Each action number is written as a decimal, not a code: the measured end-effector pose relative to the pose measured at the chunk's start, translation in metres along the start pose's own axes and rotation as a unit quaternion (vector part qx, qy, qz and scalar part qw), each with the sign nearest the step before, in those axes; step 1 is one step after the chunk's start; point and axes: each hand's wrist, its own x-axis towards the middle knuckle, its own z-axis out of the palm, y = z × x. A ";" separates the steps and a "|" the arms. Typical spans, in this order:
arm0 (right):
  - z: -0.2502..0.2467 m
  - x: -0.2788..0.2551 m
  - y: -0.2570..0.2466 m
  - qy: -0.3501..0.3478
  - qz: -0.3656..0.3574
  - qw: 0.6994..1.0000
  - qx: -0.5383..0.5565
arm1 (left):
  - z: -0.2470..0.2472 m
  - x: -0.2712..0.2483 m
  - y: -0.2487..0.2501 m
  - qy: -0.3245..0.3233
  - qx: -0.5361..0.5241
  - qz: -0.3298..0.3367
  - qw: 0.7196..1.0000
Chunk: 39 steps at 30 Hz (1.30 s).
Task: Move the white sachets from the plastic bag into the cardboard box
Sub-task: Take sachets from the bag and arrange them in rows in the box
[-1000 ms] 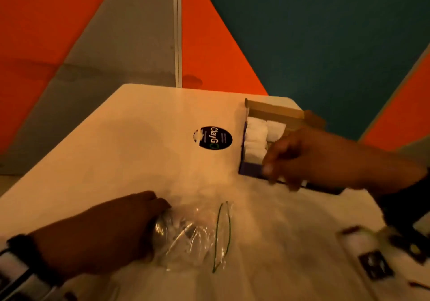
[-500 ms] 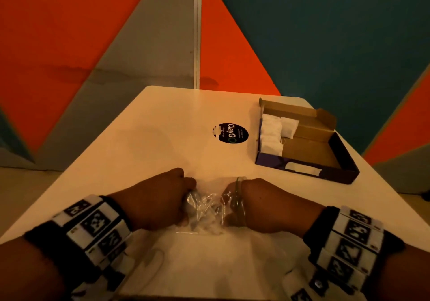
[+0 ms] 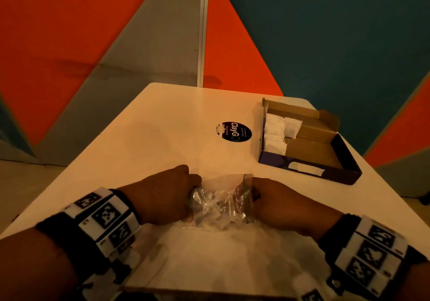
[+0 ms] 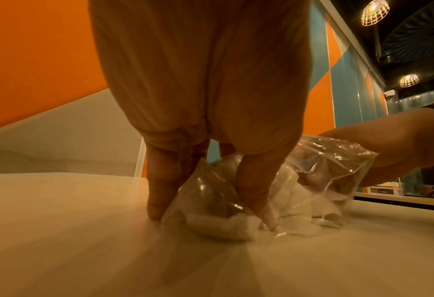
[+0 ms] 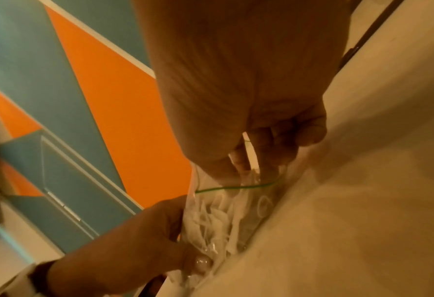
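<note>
A black sticker (image 3: 233,131) lies left of the cardboard box (image 3: 309,151). My left hand (image 3: 162,196) still pinches the plastic bag (image 3: 216,203); my right hand (image 3: 277,203), back from the box, now has fingers curled inside its mouth.

The bag (image 3: 217,204) lies on the table (image 3: 144,137) between the left hand (image 3: 162,196) and right hand (image 3: 277,204), sachets (image 4: 223,225) inside it. Beyond the right hand sits the box (image 3: 309,158), sachets in its far-left part. A sticker (image 3: 233,132) lies beyond the hands, left of the box.
</note>
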 end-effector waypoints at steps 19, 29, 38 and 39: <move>0.010 -0.001 -0.009 0.028 -0.020 0.998 0.060 | 0.004 -0.002 0.002 0.019 -0.030 0.017 0.999; -0.012 -0.011 0.012 0.086 0.027 0.982 0.168 | 0.004 -0.001 0.002 0.014 -0.036 0.022 0.999; -0.011 -0.019 0.022 0.082 0.019 0.966 0.246 | 0.004 -0.002 0.002 0.019 -0.039 0.021 0.999; -0.011 -0.019 0.023 0.081 0.016 0.967 0.242 | 0.004 -0.002 0.002 0.020 -0.041 0.018 0.999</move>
